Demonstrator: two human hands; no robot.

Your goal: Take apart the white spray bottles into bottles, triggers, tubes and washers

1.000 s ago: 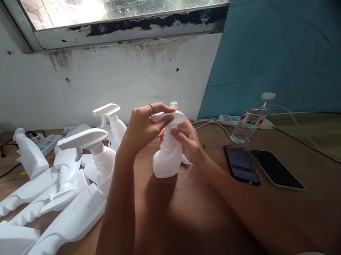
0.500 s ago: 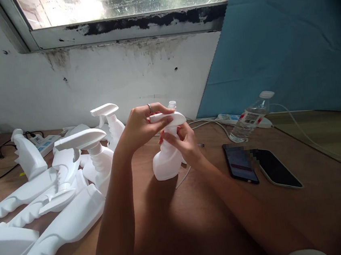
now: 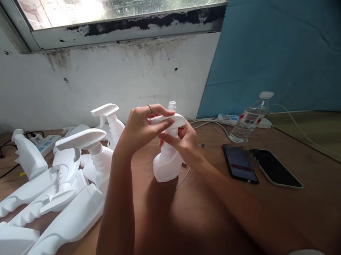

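Our left grip pinches the spray head; our right grip curls round the bottle below. Uneven pressure could tip the bottle.

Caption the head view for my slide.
Left hand grips the spray head of a white bottle, right hand at its neck.

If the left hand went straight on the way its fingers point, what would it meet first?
The white, elongated plastic sprayer head, which the ringed left hand touches, comes first. Past it, the line seems to run above the bare right hand, though depth is unclear from one view.
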